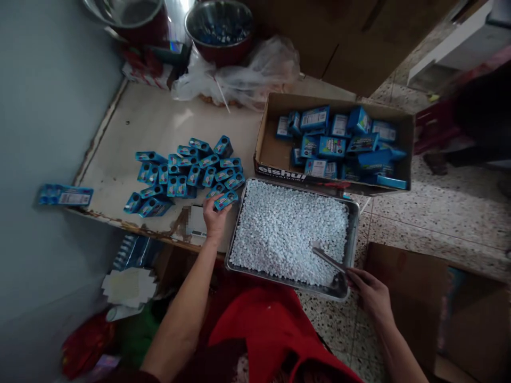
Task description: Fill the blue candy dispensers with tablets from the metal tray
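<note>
My left hand (215,217) is closed around a small blue box (226,200) with a dark round hole in its top, just left of the metal tray (353,234). Small white pellets (287,229) fill most of that tray. At its lower right, my right hand (366,287) grips the handle of a metal scoop (329,259), whose far end rests among the pellets. Several more blue boxes (181,186) stand grouped on the table, many showing the same round holes.
Beyond the tray sits a cardboard carton (261,143) with blue boxes inside. Metal bowls (219,26) and a clear plastic bag (255,74) are at the back. A blue pack (67,196) lies at the left table edge; an open cardboard box (407,287) stands right.
</note>
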A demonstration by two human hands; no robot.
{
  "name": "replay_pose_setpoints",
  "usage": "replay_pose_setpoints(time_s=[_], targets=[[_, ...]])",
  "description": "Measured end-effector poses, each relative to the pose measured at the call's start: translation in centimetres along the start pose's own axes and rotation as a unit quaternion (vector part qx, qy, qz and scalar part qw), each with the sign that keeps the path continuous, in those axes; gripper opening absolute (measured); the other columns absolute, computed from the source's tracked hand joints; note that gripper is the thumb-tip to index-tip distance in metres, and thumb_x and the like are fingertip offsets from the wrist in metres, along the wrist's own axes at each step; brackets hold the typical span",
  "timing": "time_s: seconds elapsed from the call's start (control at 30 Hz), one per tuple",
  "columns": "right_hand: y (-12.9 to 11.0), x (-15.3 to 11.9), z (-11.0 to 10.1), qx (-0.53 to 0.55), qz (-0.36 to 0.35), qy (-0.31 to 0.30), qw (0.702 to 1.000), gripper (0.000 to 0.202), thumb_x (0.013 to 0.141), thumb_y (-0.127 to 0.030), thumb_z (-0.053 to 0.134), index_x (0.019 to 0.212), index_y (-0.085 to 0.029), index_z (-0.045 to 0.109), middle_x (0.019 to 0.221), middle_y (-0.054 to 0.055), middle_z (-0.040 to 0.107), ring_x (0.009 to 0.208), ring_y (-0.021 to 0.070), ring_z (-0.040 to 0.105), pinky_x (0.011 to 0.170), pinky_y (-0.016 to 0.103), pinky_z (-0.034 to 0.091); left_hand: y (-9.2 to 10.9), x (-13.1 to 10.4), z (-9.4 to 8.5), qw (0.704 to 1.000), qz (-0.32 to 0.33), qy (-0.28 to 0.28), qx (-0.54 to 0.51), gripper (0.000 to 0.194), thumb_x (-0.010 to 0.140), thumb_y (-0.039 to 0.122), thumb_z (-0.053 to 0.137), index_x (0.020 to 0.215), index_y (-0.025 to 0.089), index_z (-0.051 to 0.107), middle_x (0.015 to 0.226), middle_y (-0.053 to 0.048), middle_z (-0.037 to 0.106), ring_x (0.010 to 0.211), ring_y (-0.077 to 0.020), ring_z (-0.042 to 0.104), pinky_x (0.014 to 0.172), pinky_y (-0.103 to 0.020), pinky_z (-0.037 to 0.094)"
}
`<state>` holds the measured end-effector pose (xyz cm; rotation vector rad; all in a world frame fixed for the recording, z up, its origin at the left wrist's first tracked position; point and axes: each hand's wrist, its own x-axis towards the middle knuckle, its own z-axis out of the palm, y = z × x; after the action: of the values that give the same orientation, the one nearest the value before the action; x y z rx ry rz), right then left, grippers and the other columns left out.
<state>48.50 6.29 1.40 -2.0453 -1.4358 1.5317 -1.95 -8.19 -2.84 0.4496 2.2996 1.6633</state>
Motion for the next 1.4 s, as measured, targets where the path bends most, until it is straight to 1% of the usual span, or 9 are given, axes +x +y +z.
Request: replay_pose_setpoints(time_s=[0.3, 0.57, 0.63, 0.73, 0.87, 0.97, 1.1, 1.27, 1.4], targets=[[4.0, -0.6, -1.1, -0.069, -0.017, 0.051, 0.996, 0.05, 0.064, -0.062, 0.078, 0.086, -0.017, 0.084, 0.065, 0.005, 0.073, 0.055, 0.0189, 0.063, 0.053, 0.027, 0.05, -4.7, 6.0, 3.8, 0.974, 0.073, 0.102, 0.188, 0.047, 0.079, 0.04, 0.077, 0.119, 0.016, 0.069, 0.113, -0.013, 0.063, 0.115, -0.03, 0.059, 0.107, -0.046, 0.045], [1.1, 4.6, 13.7, 0.091, -0.055, -0.015, 0.994, 0.035, 0.07, -0.056, 0.076, 0.071, -0.021, 0.079, 0.053, 0.002, 0.063, 0.048, 0.0178, 0.055, 0.051, 0.029, 0.044, 5.5, 4.6, 4.3, 0.946, 0.169, 0.102, 0.255, 0.059, 0.074, 0.047, 0.08, 0.124, 0.021, 0.065, 0.125, -0.015, 0.057, 0.123, -0.0379, 0.052, 0.109, -0.057, 0.041], [0.0, 6.0, 16.5, 0.106, -0.065, -0.049, 0.991, 0.03, 0.073, -0.051, 0.074, 0.071, -0.021, 0.078, 0.052, 0.001, 0.062, 0.048, 0.0166, 0.054, 0.051, 0.028, 0.043, 10.0, 5.0, 8.9, 0.947, 0.248, 0.027, 0.201, 0.042, 0.083, 0.038, 0.073, 0.121, 0.022, 0.066, 0.122, -0.013, 0.059, 0.12, -0.0344, 0.054, 0.107, -0.053, 0.043], [-0.7, 7.6, 18.1, 0.132, -0.062, -0.091, 0.985, 0.027, 0.073, -0.047, 0.074, 0.071, -0.02, 0.077, 0.052, 0.0, 0.062, 0.047, 0.015, 0.053, 0.049, 0.026, 0.041, 15.5, 7.1, 21.6, 0.909, 0.333, -0.206, 0.143, 0.027, 0.088, 0.032, 0.069, 0.114, 0.021, 0.068, 0.115, -0.011, 0.063, 0.119, -0.0321, 0.054, 0.112, -0.051, 0.038], [-0.2, 7.9, 16.2, 0.168, -0.049, -0.133, 0.976, 0.03, 0.073, -0.048, 0.075, 0.071, -0.018, 0.076, 0.05, -0.001, 0.06, 0.045, 0.0135, 0.052, 0.047, 0.025, 0.04, 17.6, 9.1, 38.5, 0.825, 0.326, -0.387, 0.253, 0.076, 0.062, 0.043, 0.092, 0.123, 0.01, 0.06, 0.126, -0.022, 0.059, 0.128, -0.0407, 0.047, 0.11, -0.055, 0.037], [0.2, 6.5, 13.6, 0.204, -0.035, -0.135, 0.969, 0.032, 0.072, -0.049, 0.078, 0.075, -0.017, 0.077, 0.053, -0.001, 0.061, 0.047, 0.0129, 0.053, 0.049, 0.024, 0.041, 17.3, 9.4, 43.1, 0.793, 0.299, -0.403, 0.346, 0.107, 0.041, 0.031, 0.1, 0.134, 0.007, 0.053, 0.127, -0.026, 0.057, 0.133, -0.0478, 0.041, 0.109, -0.061, 0.035], [-0.1, 3.7, 10.6, 0.251, -0.03, -0.132, 0.958, 0.031, 0.072, -0.046, 0.082, 0.078, -0.016, 0.078, 0.055, -0.001, 0.062, 0.047, 0.0124, 0.053, 0.047, 0.024, 0.041, 18.2, 10.4, 38.2, 0.814, 0.331, -0.402, 0.257, 0.101, 0.041, 0.01, 0.091, 0.135, 0.012, 0.054, 0.132, -0.018, 0.057, 0.129, -0.0405, 0.049, 0.113, -0.052, 0.037], [-2.7, 0.4, 7.5, 0.289, -0.026, -0.13, 0.948, 0.03, 0.072, -0.044, 0.085, 0.081, -0.016, 0.078, 0.061, 0.001, 0.066, 0.046, 0.0111, 0.053, 0.045, 0.023, 0.04, 20.3, 8.3, 24.0, 0.865, 0.258, -0.428, 0.053, 0.078, 0.065, 0.016, 0.075, 0.139, 0.018, 0.05, 0.117, -0.005, 0.064, 0.099, -0.0218, 0.062, 0.092, -0.033, 0.05], [-7.1, -1.7, 5.4, 0.294, -0.021, -0.132, 0.946, 0.031, 0.069, -0.043, 0.088, 0.081, -0.016, 0.079, 0.061, 0.001, 0.066, 0.046, 0.0093, 0.052, 0.043, 0.021, 0.039, 17.8, 2.9, 15.5, 0.89, 0.186, -0.416, 0.009, 0.09, 0.063, 0.029, 0.087, 0.142, 0.027, 0.043, 0.123, -0.005, 0.059, 0.098, -0.0209, 0.061, 0.088, -0.032, 0.051]])
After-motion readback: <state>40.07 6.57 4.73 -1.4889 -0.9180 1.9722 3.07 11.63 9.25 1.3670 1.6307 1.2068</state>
